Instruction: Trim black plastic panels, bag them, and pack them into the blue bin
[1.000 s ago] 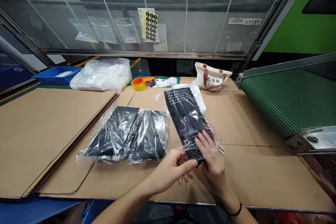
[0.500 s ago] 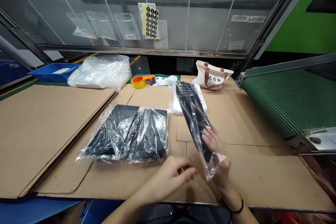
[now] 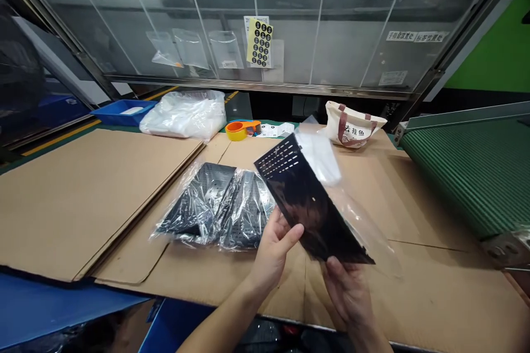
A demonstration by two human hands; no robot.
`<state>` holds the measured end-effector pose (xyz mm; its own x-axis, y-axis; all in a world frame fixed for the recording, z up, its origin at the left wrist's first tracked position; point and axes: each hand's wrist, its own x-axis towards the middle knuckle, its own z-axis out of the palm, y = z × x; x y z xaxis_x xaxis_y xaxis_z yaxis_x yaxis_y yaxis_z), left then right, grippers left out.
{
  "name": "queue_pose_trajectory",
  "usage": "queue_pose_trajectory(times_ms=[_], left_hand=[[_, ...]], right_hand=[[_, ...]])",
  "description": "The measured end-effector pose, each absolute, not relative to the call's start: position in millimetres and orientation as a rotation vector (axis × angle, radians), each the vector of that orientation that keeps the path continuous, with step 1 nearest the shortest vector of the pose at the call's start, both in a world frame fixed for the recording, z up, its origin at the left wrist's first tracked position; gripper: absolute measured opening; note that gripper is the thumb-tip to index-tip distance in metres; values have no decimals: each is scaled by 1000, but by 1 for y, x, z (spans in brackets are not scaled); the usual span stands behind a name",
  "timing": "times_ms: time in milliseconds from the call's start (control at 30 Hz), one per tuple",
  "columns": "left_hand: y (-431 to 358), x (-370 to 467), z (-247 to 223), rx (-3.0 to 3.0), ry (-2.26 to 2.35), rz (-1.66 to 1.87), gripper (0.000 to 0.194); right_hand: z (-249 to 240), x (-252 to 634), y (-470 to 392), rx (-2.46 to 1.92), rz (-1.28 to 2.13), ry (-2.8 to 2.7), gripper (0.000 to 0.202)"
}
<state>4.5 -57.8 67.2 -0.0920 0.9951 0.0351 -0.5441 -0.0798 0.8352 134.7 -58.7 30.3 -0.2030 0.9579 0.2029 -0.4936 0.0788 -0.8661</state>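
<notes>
A flat black panel (image 3: 310,198) with rows of slots at its upper end is held tilted above the table, inside a clear plastic bag (image 3: 372,231) that spreads out to the right. My left hand (image 3: 275,245) grips the panel's left edge, thumb on the front. At the lower edge my right hand (image 3: 348,287) holds it, with its thumb on the front and its other fingers partly hidden. Left of the hands, bagged black panels (image 3: 215,193) lie side by side on the cardboard. Behind the held panel is a white stack of bags (image 3: 321,157).
Cardboard sheets (image 3: 95,187) lie at the left. Along the back are a blue tray (image 3: 124,113), a plastic bundle (image 3: 184,116), an orange tape dispenser (image 3: 244,129) and a cloth bag (image 3: 354,126). A green conveyor (image 3: 472,165) runs at the right.
The bagged panel has turned to show its broad face. My left hand has moved up and taken hold of its left edge; my right hand has shifted lower. The whole view has swung left.
</notes>
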Motion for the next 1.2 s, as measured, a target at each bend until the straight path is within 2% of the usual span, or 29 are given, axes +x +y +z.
queue_pose_trajectory(times_ms=[100,233,367,467,633,733,967,1133,1200], left_hand=[[-61,6,62,834,789,1411,43],[-70,9,50,893,826,1273,34],[-85,6,43,842,796,1155,50],[-100,-3,43,976,817,989,47],[-126,-26,44,1171,1186,884,52],[-135,-38,52,1282,1448,765,41],[-145,-52,74,1504,1471,551,36],[-151,-61,69,1583,1317,410,38],[-153,-65,61,1588,1288,416,36]], right_hand=[[29,139,-56,-585,1311,-1184,45],[26,143,-57,-672,1001,-1291,36],[31,143,-54,-705,702,-1560,38],[35,134,-48,-629,529,-1800,46],[29,99,-38,-603,214,-2059,54],[25,73,-35,-615,63,-2156,54],[16,18,-33,-749,58,-2434,41],[44,19,-43,-639,375,-2465,19],[71,36,-47,-546,567,-2442,26]])
